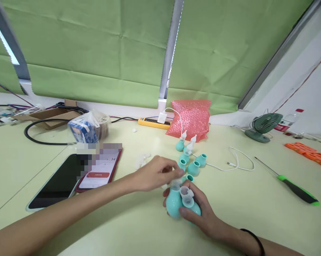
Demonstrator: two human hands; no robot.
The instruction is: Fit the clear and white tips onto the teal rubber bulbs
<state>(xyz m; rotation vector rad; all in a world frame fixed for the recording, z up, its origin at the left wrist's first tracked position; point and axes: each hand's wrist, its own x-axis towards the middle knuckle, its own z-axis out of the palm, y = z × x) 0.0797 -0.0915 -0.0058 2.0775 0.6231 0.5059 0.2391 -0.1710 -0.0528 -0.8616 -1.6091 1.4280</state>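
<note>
In my right hand (204, 211) are two teal squeeze bulbs, side by side: the left bulb (173, 204) and the right bulb (196, 209). A clear plastic collar (187, 195) sits in the neck of the right one, and a clear piece (176, 182) tops the other. My left hand (160, 172) is closed in a pinch just above that piece; what its fingertips hold is hidden. Beyond the hands stand several more teal bulbs, among them an open-necked bulb (193, 168) and one with a clear pointed nozzle (183, 136). Clear plastic pieces (142, 160) lie left of them.
Two phones, a dark-screened phone (59, 183) and a lit phone (101, 170), lie at left. A pink bubble-wrap bag (189, 119) and yellow power strip (152, 123) are behind. Rightward are a white cable (237, 163), screwdriver (296, 188), green fan (265, 126) and orange parts (309, 153).
</note>
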